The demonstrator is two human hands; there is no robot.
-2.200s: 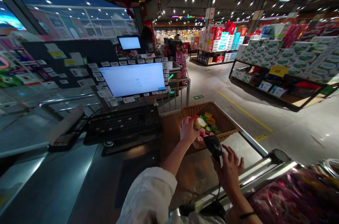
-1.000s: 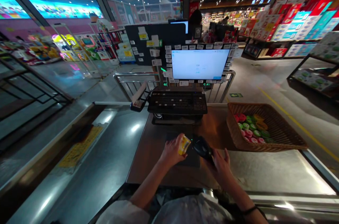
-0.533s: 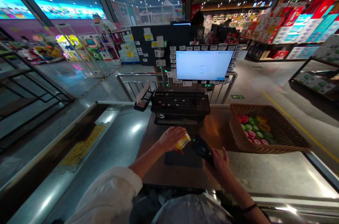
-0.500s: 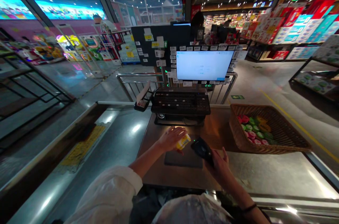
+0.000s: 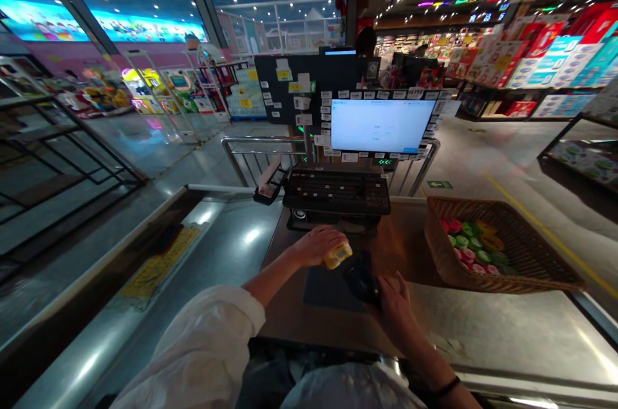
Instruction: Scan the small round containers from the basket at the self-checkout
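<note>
My left hand (image 5: pixel 317 247) is closed around a small yellow container (image 5: pixel 338 256) with a white end and a printed label, tilted above the counter. In my right hand (image 5: pixel 393 306) is a black handheld barcode scanner (image 5: pixel 361 279), its head pointing up and left toward the container. Only a small gap shows between the two. Below them lies a dark flat pad (image 5: pixel 318 290) on the counter. Just beyond my left hand stands a black keyboard (image 5: pixel 338 189) on a raised support.
A lit monitor (image 5: pixel 381 125) edged with paper tags stands behind the keyboard. To the right is a wicker basket (image 5: pixel 535 254) holding colourful rolls. A card holder (image 5: pixel 268 189) sits left of the keyboard, and a yellow cloth (image 5: pixel 159 267) lies on the left counter.
The yellow container has turned in my left hand, so its barcode label shows. My right hand has brought the scanner slightly lower and closer to it. The whole view has shifted a little.
</note>
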